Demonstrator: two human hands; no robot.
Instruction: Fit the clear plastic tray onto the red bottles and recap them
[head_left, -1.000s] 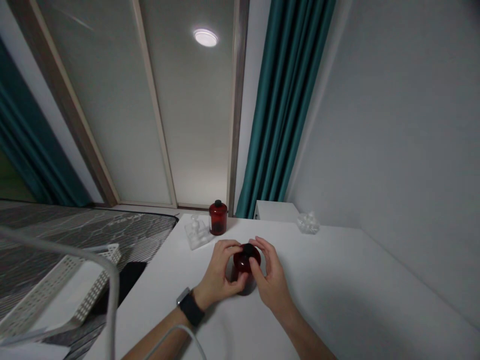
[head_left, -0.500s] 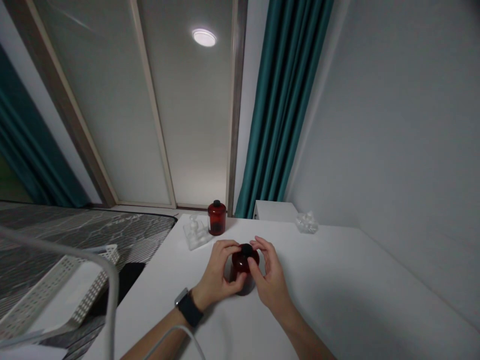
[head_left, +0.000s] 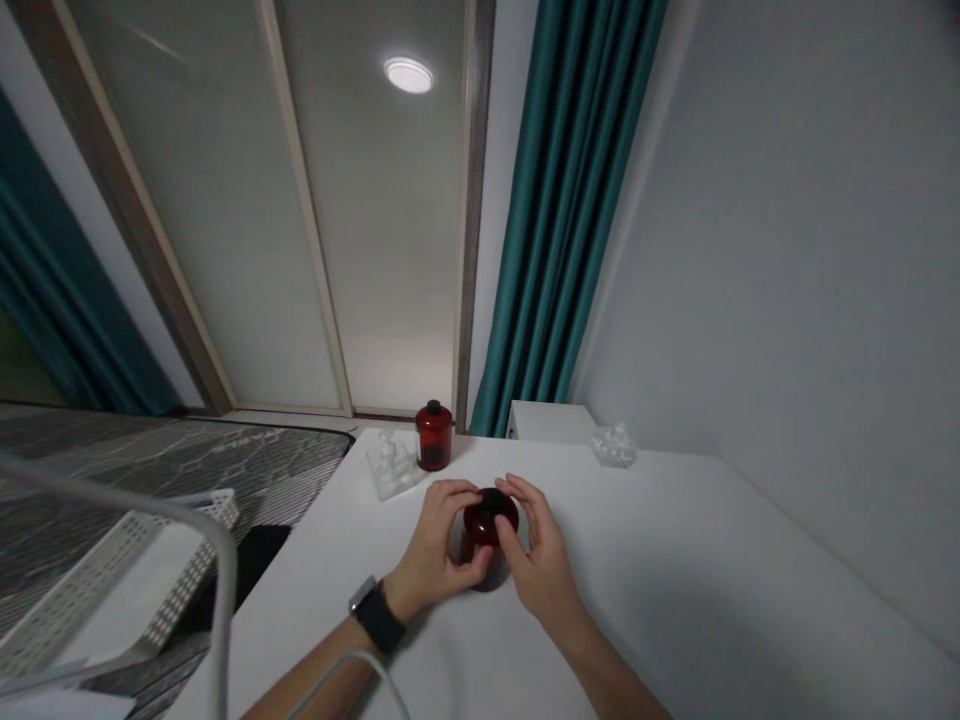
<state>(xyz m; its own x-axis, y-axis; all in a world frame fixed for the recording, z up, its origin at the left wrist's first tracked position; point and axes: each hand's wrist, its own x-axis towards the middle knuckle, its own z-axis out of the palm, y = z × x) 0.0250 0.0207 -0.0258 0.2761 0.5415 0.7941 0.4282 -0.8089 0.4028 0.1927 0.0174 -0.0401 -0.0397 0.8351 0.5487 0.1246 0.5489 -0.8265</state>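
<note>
A dark red bottle (head_left: 489,522) with a black cap stands on the white table (head_left: 660,560) in front of me. My left hand (head_left: 436,540) wraps round its left side, thumb low against the body. My right hand (head_left: 534,550) curls over its right side, fingertips near the black cap. A smartwatch (head_left: 377,615) sits on my left wrist. Much of the bottle's body is hidden behind my fingers.
A second red bottle (head_left: 434,436) stands at the table's far edge beside a clear pack with a pump top (head_left: 390,465). A clear bag of white pieces (head_left: 615,445) lies far right. A white perforated basket (head_left: 112,575) and grey mattress (head_left: 150,460) are left.
My right fingers have shifted slightly round the cap. The bottle and my left hand stay where they were.
</note>
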